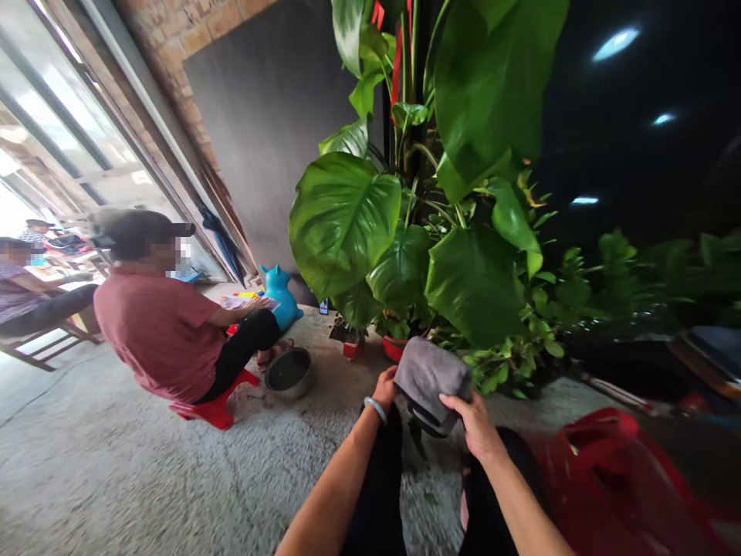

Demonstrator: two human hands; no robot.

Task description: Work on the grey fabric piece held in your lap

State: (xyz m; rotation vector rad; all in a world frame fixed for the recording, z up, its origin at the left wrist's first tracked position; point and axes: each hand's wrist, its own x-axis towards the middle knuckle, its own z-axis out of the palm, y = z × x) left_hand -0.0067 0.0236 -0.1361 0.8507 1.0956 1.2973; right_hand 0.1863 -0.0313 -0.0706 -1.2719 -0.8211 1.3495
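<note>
A grey folded cloth is held up between my two hands, above my knees. My left hand, with a pale bracelet at the wrist, grips its left edge; the fingertips are partly hidden behind it. On the right side, my right hand pinches the cloth with the thumb on top. A dark edge shows under the cloth, and I cannot tell whether it is a fold or another thing. Just beyond stands a large leafy plant in a red pot.
To the left, a person in a red shirt sits on a red stool, near a metal basin and a blue toy animal. A red bag-like thing lies at my right. Other people sit at the far left.
</note>
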